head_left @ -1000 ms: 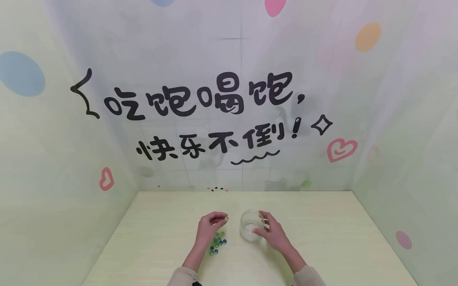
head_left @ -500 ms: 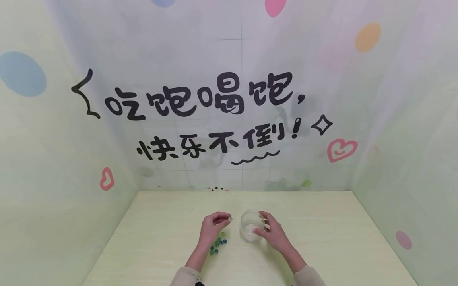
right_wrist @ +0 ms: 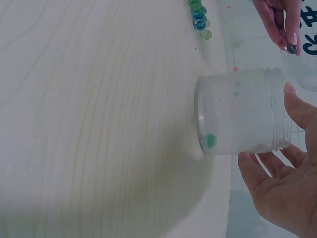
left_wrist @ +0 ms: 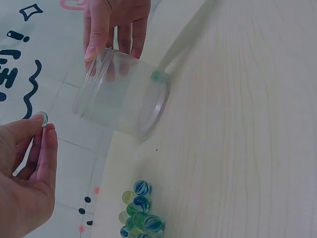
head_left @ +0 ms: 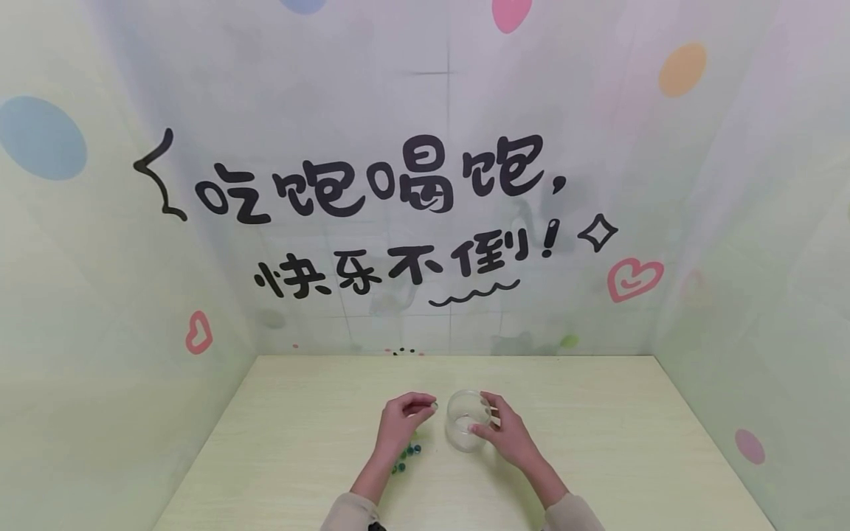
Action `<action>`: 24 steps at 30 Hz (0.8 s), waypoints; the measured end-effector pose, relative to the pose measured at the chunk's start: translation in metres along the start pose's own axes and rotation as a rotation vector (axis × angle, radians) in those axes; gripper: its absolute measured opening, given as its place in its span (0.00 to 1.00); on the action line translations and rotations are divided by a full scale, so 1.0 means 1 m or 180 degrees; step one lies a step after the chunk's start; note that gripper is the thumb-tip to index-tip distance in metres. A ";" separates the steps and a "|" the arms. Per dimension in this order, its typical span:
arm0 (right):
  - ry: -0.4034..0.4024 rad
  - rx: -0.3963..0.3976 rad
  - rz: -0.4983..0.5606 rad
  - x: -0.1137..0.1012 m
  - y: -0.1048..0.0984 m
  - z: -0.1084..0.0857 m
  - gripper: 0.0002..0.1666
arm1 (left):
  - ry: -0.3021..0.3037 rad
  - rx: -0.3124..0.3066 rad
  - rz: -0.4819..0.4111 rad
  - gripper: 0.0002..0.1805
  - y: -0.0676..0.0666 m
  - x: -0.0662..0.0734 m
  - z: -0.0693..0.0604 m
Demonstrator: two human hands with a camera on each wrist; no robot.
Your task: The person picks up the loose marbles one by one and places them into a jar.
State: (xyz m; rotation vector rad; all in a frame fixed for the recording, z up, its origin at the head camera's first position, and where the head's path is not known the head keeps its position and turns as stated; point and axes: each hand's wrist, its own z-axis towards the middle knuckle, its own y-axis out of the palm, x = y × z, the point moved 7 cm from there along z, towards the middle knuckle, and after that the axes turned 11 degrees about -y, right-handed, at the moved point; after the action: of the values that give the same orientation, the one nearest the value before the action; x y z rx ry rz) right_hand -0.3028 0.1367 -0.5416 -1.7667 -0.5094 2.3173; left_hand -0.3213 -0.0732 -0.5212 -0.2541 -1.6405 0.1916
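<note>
Place type: indoor, small screened-off nook/booth around a table (head_left: 598, 431); home, shop or lab = can't tell.
Back wall (head_left: 358, 81): pale, meets far edge of table; faint thin straight lines, approx. tile-joint pattern.
Side walls (head_left: 93, 295): L + R, pale, along both table sides; soft creases nr corners, poss. sheeting rather than hard wall.
Lettering (head_left: 425, 166): lg black Chinese slogan, 2 lines, re eating + drinking one's fill & staying happy; cheerful café/dining-type decor, but not proof of one.
Motifs: pink hearts (head_left: 631, 282), black 4-pt star (head_left: 598, 232), coloured ovals, e.g. blue oval (head_left: 43, 138), orange oval (head_left: 683, 69).
Tabletop: pale, wood-grain, grain clear in wrist views.
Light: soft, diffuse; source out of view.
</note>
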 end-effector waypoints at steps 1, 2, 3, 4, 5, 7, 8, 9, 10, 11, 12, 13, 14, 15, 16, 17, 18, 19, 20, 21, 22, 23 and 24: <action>-0.0003 0.0002 0.0004 0.000 0.000 0.000 0.38 | 0.0005 -0.0005 0.0009 0.10 0.001 0.000 0.000; -0.0008 0.0002 0.0005 0.000 0.000 0.000 0.38 | 0.0012 -0.0006 0.0012 0.10 0.001 0.000 0.000; -0.0010 0.0006 0.0010 0.001 0.000 0.000 0.38 | 0.0022 -0.0008 0.0013 0.10 0.002 0.001 0.001; -0.0013 0.0008 0.0017 0.001 0.000 0.000 0.38 | 0.0026 -0.0012 0.0007 0.10 0.003 0.001 0.001; -0.0015 0.0009 0.0022 0.001 0.000 0.000 0.38 | 0.0037 -0.0017 0.0000 0.10 0.003 0.002 0.001; -0.0014 0.0010 0.0029 0.001 0.000 0.000 0.38 | 0.0050 -0.0027 -0.0003 0.09 0.005 0.004 0.001; -0.0013 0.0011 0.0034 0.001 0.000 0.000 0.38 | 0.0060 -0.0028 -0.0004 0.09 0.005 0.005 0.002; -0.0011 0.0014 0.0041 0.001 0.000 0.000 0.38 | 0.0076 -0.0031 -0.0007 0.09 0.006 0.005 0.001; -0.0015 0.0014 0.0038 0.001 0.000 0.000 0.38 | 0.0084 -0.0033 -0.0018 0.09 0.006 0.007 0.001; -0.0018 0.0011 0.0038 0.000 -0.001 0.001 0.38 | 0.0099 -0.0032 -0.0018 0.09 0.006 0.007 0.001; -0.0024 0.0015 0.0039 0.000 -0.001 0.001 0.38 | 0.0119 -0.0031 -0.0019 0.10 0.007 0.008 0.001; -0.0030 0.0018 0.0039 -0.001 -0.001 0.001 0.38 | 0.0167 -0.0028 -0.0011 0.10 0.007 0.009 0.000; -0.0070 0.0007 0.0014 -0.002 -0.001 0.001 0.38 | 0.0216 -0.0029 -0.0008 0.10 0.008 0.010 0.000; -0.0073 0.0016 0.0018 -0.002 -0.002 0.001 0.38 | 0.0267 -0.0029 -0.0006 0.09 0.008 0.011 -0.001; -0.0078 0.0021 0.0014 -0.002 -0.002 0.002 0.38 | 0.0339 -0.0020 0.0019 0.09 0.009 0.012 -0.001; -0.0080 0.0020 0.0020 -0.002 -0.002 0.001 0.38 | 0.0387 -0.0014 0.0032 0.09 0.010 0.013 -0.001; -0.0078 0.0027 0.0024 -0.001 -0.002 0.002 0.38 | 0.0413 -0.0008 0.0035 0.09 0.010 0.013 -0.001; -0.0076 0.0026 0.0024 -0.001 -0.002 0.001 0.38 | 0.0436 -0.0005 0.0042 0.08 0.011 0.013 -0.001; -0.0078 0.0023 0.0019 0.000 -0.001 0.001 0.38 | 0.0409 -0.0011 0.0035 0.08 0.011 0.013 -0.001; -0.0045 0.0038 0.0041 0.001 -0.001 0.001 0.38 | 0.0392 -0.0016 0.0029 0.08 0.012 0.013 -0.001; -0.0048 0.0033 0.0041 0.001 -0.001 0.001 0.38 | 0.0369 -0.0026 0.0025 0.09 0.012 0.013 -0.001; -0.0051 0.0033 0.0053 0.001 -0.001 0.001 0.38 | 0.0319 -0.0041 0.0004 0.09 0.013 0.013 -0.001; -0.0052 0.0037 0.0054 0.001 -0.001 0.001 0.38 | 0.0294 -0.0051 0.0000 0.10 0.013 0.013 -0.001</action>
State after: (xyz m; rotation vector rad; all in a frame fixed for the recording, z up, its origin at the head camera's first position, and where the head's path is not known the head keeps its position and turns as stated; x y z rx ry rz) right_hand -0.3040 0.1376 -0.5418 -1.7549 -0.4844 2.3431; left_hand -0.3208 -0.0572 -0.5120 -0.2712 -1.5511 0.1645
